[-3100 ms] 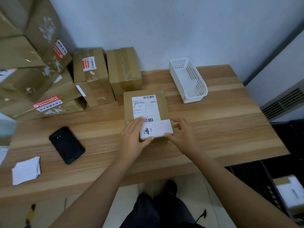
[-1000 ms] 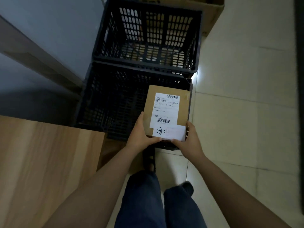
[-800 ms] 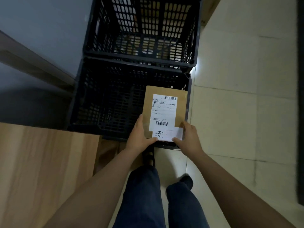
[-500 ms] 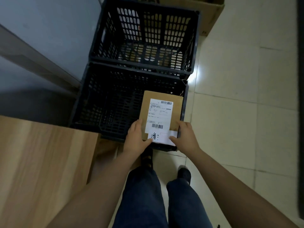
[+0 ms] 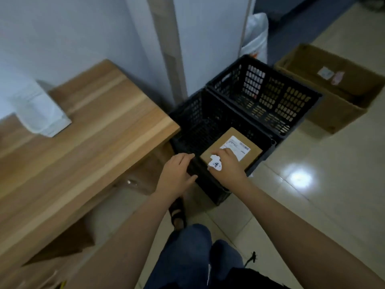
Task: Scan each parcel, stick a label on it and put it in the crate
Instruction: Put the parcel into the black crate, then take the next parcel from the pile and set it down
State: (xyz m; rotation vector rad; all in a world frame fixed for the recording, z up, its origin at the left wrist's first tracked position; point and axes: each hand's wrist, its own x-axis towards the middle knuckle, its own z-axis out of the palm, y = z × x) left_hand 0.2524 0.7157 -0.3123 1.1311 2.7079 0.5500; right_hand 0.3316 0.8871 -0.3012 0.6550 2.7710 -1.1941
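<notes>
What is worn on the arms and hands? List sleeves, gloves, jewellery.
Nothing visible. The left forearm and right forearm are bare to the frame's edge, no sleeve showing. The left hand and right hand carry no gloves, watch, bands or rings that can be made out.

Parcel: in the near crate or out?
In. The parcel sits inside the near black crate, below its rim; right hand rests on top, left hand is off it. Whether it touches the bottom: cannot tell.
</notes>
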